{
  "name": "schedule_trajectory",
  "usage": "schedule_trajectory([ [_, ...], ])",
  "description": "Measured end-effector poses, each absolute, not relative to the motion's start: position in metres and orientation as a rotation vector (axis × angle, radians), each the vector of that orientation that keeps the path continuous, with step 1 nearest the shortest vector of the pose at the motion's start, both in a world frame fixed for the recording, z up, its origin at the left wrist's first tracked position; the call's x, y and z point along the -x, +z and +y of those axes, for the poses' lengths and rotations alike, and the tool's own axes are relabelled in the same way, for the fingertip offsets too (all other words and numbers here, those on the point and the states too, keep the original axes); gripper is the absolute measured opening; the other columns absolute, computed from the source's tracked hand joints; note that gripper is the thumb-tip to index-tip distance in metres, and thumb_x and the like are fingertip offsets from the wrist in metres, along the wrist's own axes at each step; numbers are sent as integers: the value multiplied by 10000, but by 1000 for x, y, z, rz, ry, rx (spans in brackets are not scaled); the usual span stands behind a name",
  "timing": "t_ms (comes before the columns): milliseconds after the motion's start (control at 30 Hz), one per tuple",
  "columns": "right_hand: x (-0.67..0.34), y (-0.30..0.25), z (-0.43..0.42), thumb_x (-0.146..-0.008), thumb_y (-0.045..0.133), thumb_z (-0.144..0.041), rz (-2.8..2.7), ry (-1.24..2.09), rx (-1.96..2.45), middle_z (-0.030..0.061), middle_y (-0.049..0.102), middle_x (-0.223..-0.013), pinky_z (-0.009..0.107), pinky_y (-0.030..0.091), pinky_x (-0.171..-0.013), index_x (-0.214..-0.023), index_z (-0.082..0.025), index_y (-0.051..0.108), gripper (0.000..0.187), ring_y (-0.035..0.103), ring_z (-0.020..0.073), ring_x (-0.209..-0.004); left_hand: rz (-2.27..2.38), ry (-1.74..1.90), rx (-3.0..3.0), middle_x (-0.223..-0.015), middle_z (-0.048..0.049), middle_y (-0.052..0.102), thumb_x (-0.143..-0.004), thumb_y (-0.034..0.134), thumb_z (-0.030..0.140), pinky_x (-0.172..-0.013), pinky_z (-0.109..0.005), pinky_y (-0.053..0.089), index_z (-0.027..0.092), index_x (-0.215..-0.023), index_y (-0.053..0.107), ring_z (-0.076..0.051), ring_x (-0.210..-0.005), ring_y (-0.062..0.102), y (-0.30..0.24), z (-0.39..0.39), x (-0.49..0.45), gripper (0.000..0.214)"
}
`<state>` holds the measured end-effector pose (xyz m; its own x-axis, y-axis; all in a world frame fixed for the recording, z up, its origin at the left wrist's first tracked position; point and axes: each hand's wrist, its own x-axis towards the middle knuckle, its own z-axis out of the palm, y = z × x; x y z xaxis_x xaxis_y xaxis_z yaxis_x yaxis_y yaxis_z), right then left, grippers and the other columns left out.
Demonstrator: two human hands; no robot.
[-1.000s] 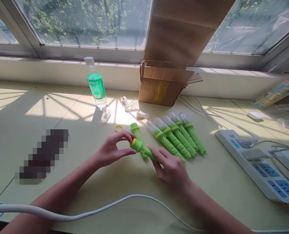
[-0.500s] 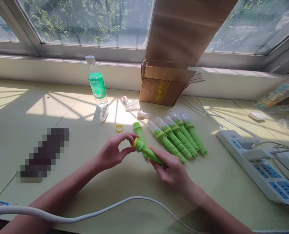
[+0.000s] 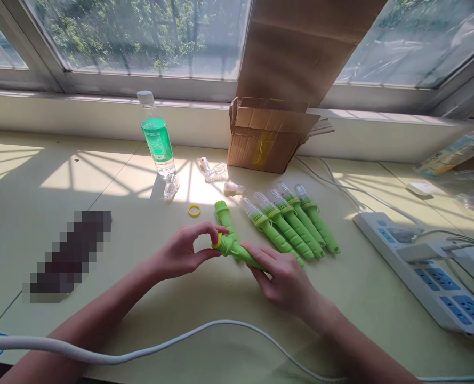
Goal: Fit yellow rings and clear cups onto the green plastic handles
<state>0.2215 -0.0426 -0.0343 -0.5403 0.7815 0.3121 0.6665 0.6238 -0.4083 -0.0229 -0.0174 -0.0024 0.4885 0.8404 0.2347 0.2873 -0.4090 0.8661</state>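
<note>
My right hand [image 3: 280,269] is wrapped round the body of a green plastic tube [image 3: 242,253], which tilts with its threaded end up to the left. At that end, my left hand [image 3: 186,250] pinches a yellow ring [image 3: 217,241] between thumb and forefinger; the ring sits around the thread. Partly behind the held tube lies a second green tube [image 3: 223,213] with a bare threaded top. A loose yellow ring [image 3: 194,210] rests on the table beyond my left hand. To the right, several green tubes with clear caps [image 3: 279,229] lie side by side.
Clear cap pieces [image 3: 216,173] lie near a bottle with a green label [image 3: 157,138]. A cardboard box [image 3: 266,138] stands by the window. On the right is a power strip [image 3: 424,272] with plugs. A white cable [image 3: 173,341] crosses in front of my forearms.
The held tube has tipped slightly lower at its threaded end, and the yellow ring in my left fingers has shifted a little left and down with it. The view has moved slightly.
</note>
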Motion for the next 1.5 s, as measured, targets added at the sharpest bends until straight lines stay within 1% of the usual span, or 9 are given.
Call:
schedule_trajectory([
  [167,-218,-31,-43,-877,493,-151,-2259,555,1114,69,680,-976,276,492,-708,-1269,-196,535,397,643,182,-801,929,914,-1920,-1201,-81,630,-838,609,211,-938,-362,449,199,-866,468,-194,-1071,618,-5,-17,22,144],
  [233,-216,-28,-43,-870,505,-145,-2194,671,1078,61,676,-1014,266,490,-750,-1253,-205,542,389,637,182,-865,941,934,-1934,-1220,-75,619,-833,619,220,-960,-369,437,199,-854,461,-191,-1092,602,-5,-17,22,161],
  [400,-213,-23,-46,-855,533,-137,-2100,838,1049,14,677,-977,236,484,-734,-1212,-232,561,371,622,156,-829,942,979,-1995,-1233,-74,610,-846,601,202,-982,-365,433,199,-849,463,-177,-1116,585,-3,-19,23,138],
  [667,-214,-24,-44,-862,533,-159,-2073,862,1075,29,671,-1031,270,473,-785,-1222,-223,567,367,616,183,-884,955,1089,-2174,-1168,-94,562,-837,593,153,-944,-362,458,185,-868,482,-180,-1114,548,-3,-20,20,120],
  [833,-212,-20,-46,-861,554,-234,-1961,1064,1165,16,677,-949,271,477,-705,-1173,-220,613,318,602,192,-823,966,1188,-2240,-1078,-80,554,-821,624,154,-891,-334,480,178,-850,493,-168,-1047,554,-2,-19,18,136],
  [1033,-211,-18,-49,-831,610,-328,-1783,1274,1244,31,679,-976,297,455,-688,-1206,-219,622,391,582,230,-879,954,1255,-2282,-1085,-86,567,-809,635,139,-922,-360,469,173,-839,497,-176,-1056,550,-2,-19,19,146],
  [1233,-210,-15,-48,-788,662,-336,-1609,1437,1256,9,648,-844,270,415,-653,-1164,-234,658,389,539,188,-798,879,1168,-2284,-1134,-105,555,-788,656,144,-939,-364,474,172,-915,493,-193,-1124,535,5,-18,25,208],
  [1367,-210,-14,-48,-775,680,-321,-1559,1514,1220,-17,557,-729,237,362,-590,-1094,-231,692,332,456,124,-669,870,1183,-2287,-1122,-96,566,-811,629,115,-929,-344,481,172,-895,492,-173,-1104,546,5,-20,24,170],
  [1500,-209,-16,-50,-787,667,-333,-1434,1721,1170,-58,367,-569,211,230,-452,-1126,-205,669,362,293,69,-502,850,1241,-2308,-1085,-86,591,-817,613,82,-905,-339,490,170,-875,498,-156,-1041,570,4,-21,20,156],
])
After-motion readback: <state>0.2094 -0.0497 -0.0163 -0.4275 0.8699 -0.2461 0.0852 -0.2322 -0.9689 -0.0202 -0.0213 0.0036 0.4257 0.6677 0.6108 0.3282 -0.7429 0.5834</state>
